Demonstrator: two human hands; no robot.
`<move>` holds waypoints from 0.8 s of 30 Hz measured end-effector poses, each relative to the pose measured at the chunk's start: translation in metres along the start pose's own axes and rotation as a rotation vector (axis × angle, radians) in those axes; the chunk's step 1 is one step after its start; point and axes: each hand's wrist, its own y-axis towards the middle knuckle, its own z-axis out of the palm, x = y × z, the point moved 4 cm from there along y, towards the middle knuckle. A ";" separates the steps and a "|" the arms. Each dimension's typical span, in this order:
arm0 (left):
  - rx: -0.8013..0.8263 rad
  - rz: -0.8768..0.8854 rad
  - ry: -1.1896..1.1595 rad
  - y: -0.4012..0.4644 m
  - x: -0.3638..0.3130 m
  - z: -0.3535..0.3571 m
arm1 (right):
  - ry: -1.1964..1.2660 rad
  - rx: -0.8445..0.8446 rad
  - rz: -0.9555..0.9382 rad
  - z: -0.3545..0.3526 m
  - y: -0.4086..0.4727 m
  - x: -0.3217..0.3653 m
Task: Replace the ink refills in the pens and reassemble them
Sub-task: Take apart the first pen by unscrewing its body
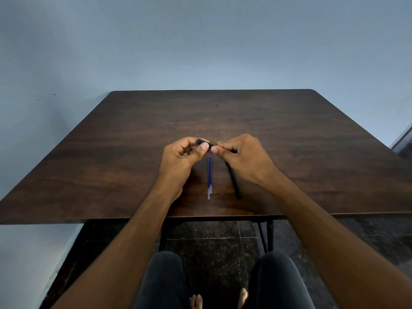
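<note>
We hold a black pen (206,144) between both sets of fingertips: our left hand (182,155) pinches its blue-tipped end, our right hand (243,157) grips the barrel, likely to twist them apart. Just below our thumbs lie two blue refills (209,177) and, beside them, another black pen (234,181), ready on the table (111,163). No readable writing shows.

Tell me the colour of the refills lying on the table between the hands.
Blue ink in clear tubes, refills, seen in the head view.
</note>
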 end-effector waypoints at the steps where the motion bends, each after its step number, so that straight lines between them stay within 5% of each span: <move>1: -0.008 -0.018 -0.016 0.001 0.000 -0.001 | 0.009 -0.004 0.007 -0.001 0.000 0.001; 13: -0.127 -0.213 -0.086 0.019 -0.014 -0.023 | -0.010 0.055 0.175 -0.017 -0.011 0.009; 19: -0.070 -0.170 0.681 0.025 -0.004 -0.036 | 0.014 0.029 0.223 -0.016 -0.017 0.004; 24: -0.017 -0.219 0.818 0.030 0.004 -0.033 | 0.020 0.037 0.234 -0.014 -0.018 0.004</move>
